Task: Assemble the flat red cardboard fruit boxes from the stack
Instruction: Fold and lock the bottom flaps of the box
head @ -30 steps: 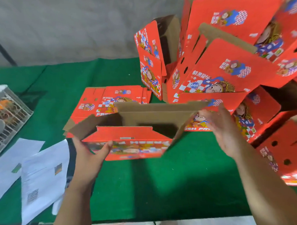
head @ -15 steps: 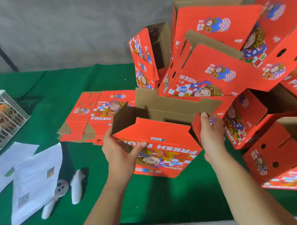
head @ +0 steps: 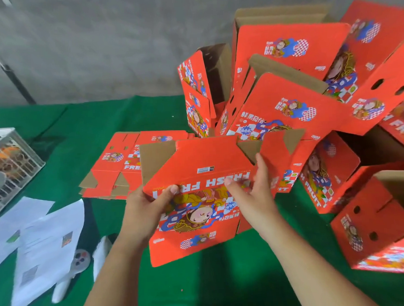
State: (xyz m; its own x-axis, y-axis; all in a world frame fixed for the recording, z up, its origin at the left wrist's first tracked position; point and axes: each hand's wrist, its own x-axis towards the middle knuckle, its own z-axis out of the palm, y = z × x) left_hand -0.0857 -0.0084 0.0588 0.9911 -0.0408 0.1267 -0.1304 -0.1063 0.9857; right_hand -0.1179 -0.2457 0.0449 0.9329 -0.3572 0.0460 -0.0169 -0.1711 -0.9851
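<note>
Red box (head: 197,176) held between left hand (head: 145,210) and, seemingly, right hand (head: 251,192).

Assembled boxes (head: 294,107) seemingly crowd right side.

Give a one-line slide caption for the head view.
Both hands, left and right, grip a half-folded red fruit box above the green table.

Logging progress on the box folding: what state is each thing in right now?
Held box: opened up, end flaps unfolded, gripped by both hands.
Left hand: gripping box.
Right hand: gripping box.
Flat stack: folded flat on the table.
Assembled boxes: erected, piled, some tilted.
</note>
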